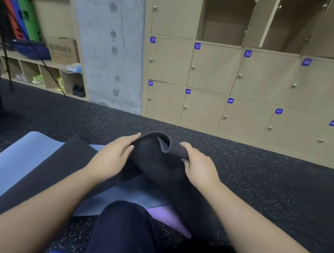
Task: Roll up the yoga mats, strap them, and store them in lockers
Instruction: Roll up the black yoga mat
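A black yoga mat [157,160] lies across the floor in front of me, its far end curled over into a loose roll with a grey inner face showing. My left hand [111,158] presses on the left side of that curl. My right hand [199,164] grips its right edge. The black mat rests on a light blue mat [17,158] spread flat to the left. A purple mat [168,218] peeks out near my knee. Beige numbered lockers [212,74] line the wall ahead; some upper doors stand open.
A grey concrete pillar [112,47] stands left of the lockers. Farther left are shoe cubbies [40,75] with shoes, a cardboard box [62,49] and coloured boards. The floor is dark speckled rubber [274,188]. My dark-trousered knee [127,226] is at the bottom centre.
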A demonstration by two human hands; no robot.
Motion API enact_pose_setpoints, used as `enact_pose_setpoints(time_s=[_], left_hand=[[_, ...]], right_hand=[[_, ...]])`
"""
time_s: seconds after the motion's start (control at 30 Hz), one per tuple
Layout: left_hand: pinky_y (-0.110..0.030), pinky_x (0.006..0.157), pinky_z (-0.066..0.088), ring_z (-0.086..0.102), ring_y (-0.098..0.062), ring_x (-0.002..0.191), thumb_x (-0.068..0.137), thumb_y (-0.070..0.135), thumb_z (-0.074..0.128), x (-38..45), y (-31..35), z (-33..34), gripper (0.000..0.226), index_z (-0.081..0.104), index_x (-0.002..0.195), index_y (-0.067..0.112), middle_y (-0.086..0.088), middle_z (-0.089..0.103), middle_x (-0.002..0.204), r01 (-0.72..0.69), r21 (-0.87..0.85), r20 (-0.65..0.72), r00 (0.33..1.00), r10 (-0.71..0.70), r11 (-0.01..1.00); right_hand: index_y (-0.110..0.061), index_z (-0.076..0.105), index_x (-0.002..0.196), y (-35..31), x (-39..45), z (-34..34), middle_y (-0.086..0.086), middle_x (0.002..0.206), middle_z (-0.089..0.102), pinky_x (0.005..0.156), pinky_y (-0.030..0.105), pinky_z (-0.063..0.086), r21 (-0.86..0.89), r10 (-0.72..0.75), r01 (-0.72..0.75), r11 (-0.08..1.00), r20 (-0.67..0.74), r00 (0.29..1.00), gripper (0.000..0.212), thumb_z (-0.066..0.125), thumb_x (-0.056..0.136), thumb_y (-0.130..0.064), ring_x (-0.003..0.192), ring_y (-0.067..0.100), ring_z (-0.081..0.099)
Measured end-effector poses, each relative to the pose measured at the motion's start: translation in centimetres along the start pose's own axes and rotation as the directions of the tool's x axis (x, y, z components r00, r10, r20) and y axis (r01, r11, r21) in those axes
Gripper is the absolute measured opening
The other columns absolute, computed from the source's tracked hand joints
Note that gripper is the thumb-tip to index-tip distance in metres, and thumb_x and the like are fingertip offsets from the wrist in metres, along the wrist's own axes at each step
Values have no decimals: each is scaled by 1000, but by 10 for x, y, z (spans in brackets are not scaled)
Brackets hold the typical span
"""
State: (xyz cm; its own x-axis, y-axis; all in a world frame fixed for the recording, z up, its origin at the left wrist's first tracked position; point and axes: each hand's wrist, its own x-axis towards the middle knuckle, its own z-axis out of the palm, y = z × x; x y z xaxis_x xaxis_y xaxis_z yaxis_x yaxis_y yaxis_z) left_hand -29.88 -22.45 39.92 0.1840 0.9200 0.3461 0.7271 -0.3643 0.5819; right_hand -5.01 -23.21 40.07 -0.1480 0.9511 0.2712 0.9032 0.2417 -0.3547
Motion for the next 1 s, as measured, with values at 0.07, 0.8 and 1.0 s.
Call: enact_pose_setpoints(time_s=[0.07,0.8,1.0], left_hand=[[-12,104,21,37,-8,134,99,13,47,-2,-19,-3,49,37,146,23,7,42,146,49,13,-17,999,-49,999],[-31,98,38,51,-26,124,100,14,47,-9,-182,-17,39,49,139,14,-7,57,135,499,130,-42,866,-498,857],[-27,91,39,51,-23,122,101,14,45,-28,-208,3,36,53,135,18,0,57,134,618,-6,-22,786,-618,786]], right_hand=[[-40,39,136,-3,3,0,-3,119,61,73,32,38,30,14,-14,999,-6,1000,49,41,95,-12,100,29,58],[-39,43,138,-20,60,-5,-3,124,61,84,34,39,143,76,-61,988,-107,991,51,42,96,-9,109,30,54],[-44,40,137,-22,63,-2,-6,125,61,78,30,34,208,109,-90,974,-83,991,52,42,97,-11,109,28,54]])
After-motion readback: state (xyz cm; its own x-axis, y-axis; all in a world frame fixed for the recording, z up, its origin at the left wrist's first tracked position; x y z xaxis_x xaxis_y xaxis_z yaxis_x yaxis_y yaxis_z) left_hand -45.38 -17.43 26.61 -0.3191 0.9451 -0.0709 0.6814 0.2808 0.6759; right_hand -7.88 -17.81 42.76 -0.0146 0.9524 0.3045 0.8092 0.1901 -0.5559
